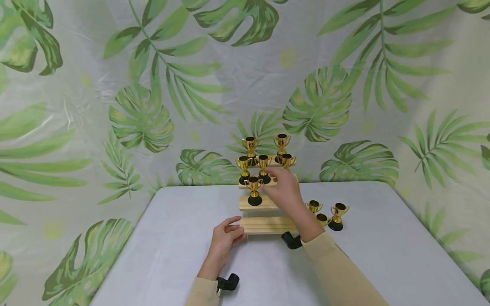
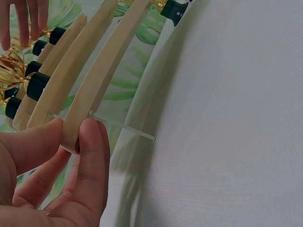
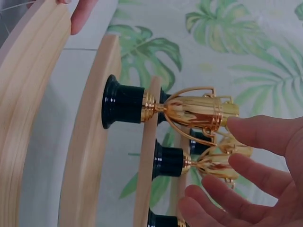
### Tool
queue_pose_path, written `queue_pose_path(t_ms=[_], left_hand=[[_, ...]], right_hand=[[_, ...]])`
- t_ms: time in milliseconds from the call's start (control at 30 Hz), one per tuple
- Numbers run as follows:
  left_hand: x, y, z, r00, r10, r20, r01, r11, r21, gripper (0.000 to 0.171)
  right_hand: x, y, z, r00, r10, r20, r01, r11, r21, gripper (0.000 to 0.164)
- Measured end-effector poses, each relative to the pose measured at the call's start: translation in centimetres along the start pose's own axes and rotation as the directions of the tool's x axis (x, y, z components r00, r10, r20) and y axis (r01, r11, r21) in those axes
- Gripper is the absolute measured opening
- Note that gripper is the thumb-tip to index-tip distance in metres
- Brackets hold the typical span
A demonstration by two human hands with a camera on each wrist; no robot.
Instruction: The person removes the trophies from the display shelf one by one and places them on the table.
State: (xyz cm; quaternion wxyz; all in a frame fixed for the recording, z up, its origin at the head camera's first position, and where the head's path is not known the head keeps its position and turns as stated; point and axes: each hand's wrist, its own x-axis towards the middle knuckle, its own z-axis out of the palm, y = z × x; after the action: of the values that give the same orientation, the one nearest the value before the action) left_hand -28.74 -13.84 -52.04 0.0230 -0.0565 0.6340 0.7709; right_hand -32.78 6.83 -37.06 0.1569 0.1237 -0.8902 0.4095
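Note:
A stepped wooden rack (image 1: 268,225) with several tiers stands on the table. My left hand (image 1: 223,241) pinches the left end of its lowest board (image 2: 94,90) between thumb and fingers. On the tier above, near the left end, one small gold trophy cup (image 1: 254,187) with a black base stands upright. My right hand (image 1: 285,191) is just right of this cup, fingers spread and loosely bent. In the right wrist view the thumb is close to the rim of a trophy cup (image 3: 194,111); whether it touches is unclear. The right hand partly hides the upper tiers.
Higher tiers hold several more trophy cups (image 1: 250,146). On the table right of the rack are 3 trophy cups (image 1: 338,214), some partly behind the right forearm. A leaf-patterned curtain (image 1: 237,85) hangs behind the white table (image 1: 183,221).

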Motion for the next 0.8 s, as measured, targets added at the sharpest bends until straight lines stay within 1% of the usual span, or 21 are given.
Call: queue_pose_path(t_ms=[200,467,667,800], left_hand=[[0.0,-0.2,0.0,1.0,0.0,0.007,0.0,1.0,-0.004,0.046],[0.1,-0.1,0.0,1.0,0.003,0.0,-0.003,1.0,-0.004,0.046],[0.0,0.0,0.1,1.0,0.006,0.003,-0.006,1.0,-0.008,0.047],[0.0,0.0,0.1,1.0,0.011,0.007,-0.011,1.0,-0.017,0.048]], right_hand=[[0.5,-0.1,0.7,1.0,-0.017,0.004,0.017,1.0,0.005,0.051],[1.2,0.3,2.2,1.0,0.007,0.022,-0.008,1.0,0.026,0.05],[1.5,0.5,3.2,1.0,-0.023,-0.01,0.023,1.0,0.008,0.045],[1.7,0.6,3.7,0.999,-0.023,-0.034,0.024,1.0,0.02,0.041]])
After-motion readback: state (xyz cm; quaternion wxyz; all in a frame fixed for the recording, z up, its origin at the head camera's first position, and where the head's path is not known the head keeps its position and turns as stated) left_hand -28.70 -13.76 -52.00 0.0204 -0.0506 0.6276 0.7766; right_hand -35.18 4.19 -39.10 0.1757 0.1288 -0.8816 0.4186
